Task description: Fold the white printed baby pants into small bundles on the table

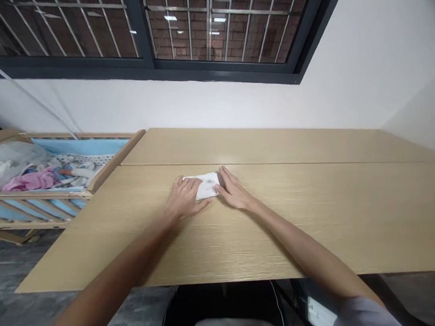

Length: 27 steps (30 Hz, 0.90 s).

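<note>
A small white folded cloth (208, 186) with a dark printed mark lies on the wooden table. My left hand (184, 198) rests over its left end, fingers stretched across the top and thumb apart along the near edge. That end of the cloth is partly hidden under the fingers. At the right end, my right hand (235, 190) has its thumb touching the cloth's edge, while the other fingers extend flat on the table beyond it. Neither hand lifts the cloth.
The pale wooden table (328, 207) has a seam running along its length. To the left stands a wooden crib (37, 197) with blue lining, holding a heap of clothes (37, 179) and a plastic bag. Behind are a white wall and a barred window (224, 27).
</note>
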Motion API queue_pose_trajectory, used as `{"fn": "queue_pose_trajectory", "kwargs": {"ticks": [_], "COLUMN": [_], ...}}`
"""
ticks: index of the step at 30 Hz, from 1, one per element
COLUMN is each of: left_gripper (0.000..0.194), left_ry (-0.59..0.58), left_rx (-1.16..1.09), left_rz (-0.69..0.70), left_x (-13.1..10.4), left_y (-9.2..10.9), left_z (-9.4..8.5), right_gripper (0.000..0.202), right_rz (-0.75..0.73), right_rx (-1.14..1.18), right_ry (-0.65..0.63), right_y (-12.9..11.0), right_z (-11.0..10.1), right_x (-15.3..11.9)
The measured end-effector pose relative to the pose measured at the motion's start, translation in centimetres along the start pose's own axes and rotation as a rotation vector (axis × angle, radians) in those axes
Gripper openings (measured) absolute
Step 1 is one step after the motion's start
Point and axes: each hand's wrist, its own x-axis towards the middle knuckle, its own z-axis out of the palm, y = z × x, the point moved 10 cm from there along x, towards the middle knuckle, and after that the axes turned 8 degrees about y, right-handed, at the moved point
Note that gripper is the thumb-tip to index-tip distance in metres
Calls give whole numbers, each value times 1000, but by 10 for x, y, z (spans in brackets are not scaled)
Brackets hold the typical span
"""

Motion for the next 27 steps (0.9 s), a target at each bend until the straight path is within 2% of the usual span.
{"fn": "queue_pose_trajectory", "kwargs": {"ticks": [3,6,9,11,14,17,19,22,23,24,27], "left_gripper": [65,52,42,38,37,41,45,57,61,62,60], "left_ry": [-47,-73,-63,-46,6,45,33,-59,-108,-159,-261], "left_rx": [-5,-25,-41,-59,-82,-129,-337,-806,-870,-844,-567], "left_rz": [-46,-75,-106,-132,-203,-284,-355,-528,-573,-598,-606], "left_x": [1,5,10,13,18,23,24,16,12,7,-7], "left_y": [-12,-20,-22,-24,-33,-45,-49,-47,-44,-42,-42], "left_z": [1,8,11,8,-11,-39,-49,-39,-30,-21,3], "right_gripper": [87,85,78,67,45,36,35,40,44,51,61], "right_rz": [-121,-208,-181,-124,-50,-29,-1,147,212,274,391], "right_rx": [2,-39,-90,-97,12,337,547,654,654,647,567], "right_ry": [16,-18,34,73,131,162,146,105,82,57,1], "right_y": [-12,-19,-15,-9,-9,-25,-36,-33,-26,-18,9], "right_z": [-9,-2,4,5,-2,-20,-32,-41,-39,-36,-17], "right_x": [-6,-8,4,17,36,50,56,61,61,61,59]}}
